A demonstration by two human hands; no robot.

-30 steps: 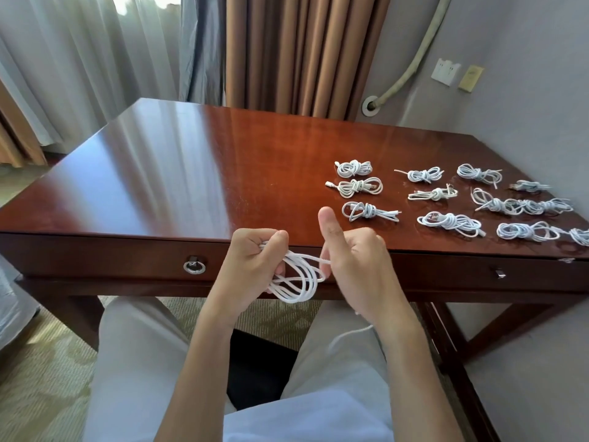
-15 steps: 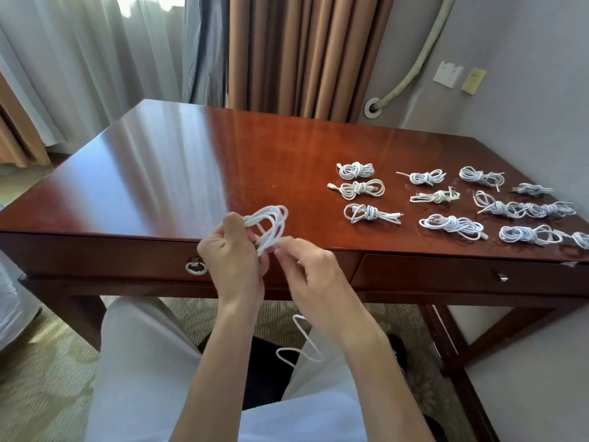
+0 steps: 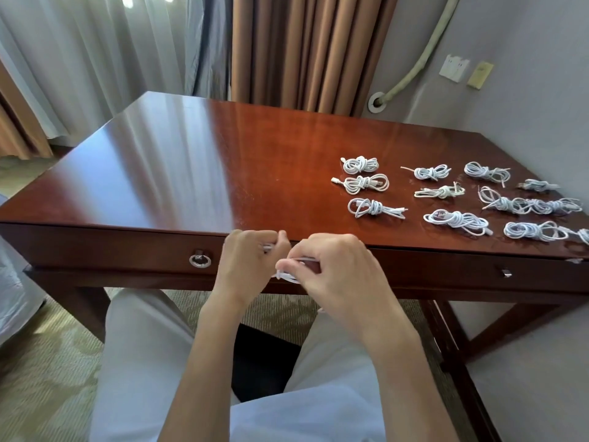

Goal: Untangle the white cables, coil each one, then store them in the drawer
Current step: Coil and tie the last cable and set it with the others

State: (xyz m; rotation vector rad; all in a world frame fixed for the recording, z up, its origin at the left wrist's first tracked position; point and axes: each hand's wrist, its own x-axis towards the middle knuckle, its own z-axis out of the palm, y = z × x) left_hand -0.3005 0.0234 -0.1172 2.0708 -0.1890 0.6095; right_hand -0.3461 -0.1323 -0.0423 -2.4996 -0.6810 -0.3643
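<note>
From the head camera, both hands have come together just in front of the desk's point(image 3: 159, 173) front edge. The left hand point(image 3: 247, 266) has its fingers curled around the white cable point(image 3: 288, 275), and the right hand point(image 3: 331, 269) pinches the same cable close beside it. Half a second ago the loops stood open above the left fist and a loose tail hung down toward the lap. Now the loops are squeezed almost out of sight between the two hands, and only short white bits show between the fingers; the hanging tail is no longer visible.

This suggests the loose end is being wound round the middle of the bundle to tie it off, so the coil in hand looks nearly finished. Whether the end is already tucked through cannot be told, since the fingers cover it.

On the right half of the desk lie the finished coils point(image 3: 366, 183), about a dozen, set in rough rows and apart from the hands. They have not moved. The left drawer point(image 3: 111, 247), with its ring pull point(image 3: 199, 260), is closed, as is the right drawer point(image 3: 478, 272). So storing has not begun; it appears to wait on this coil.
</note>
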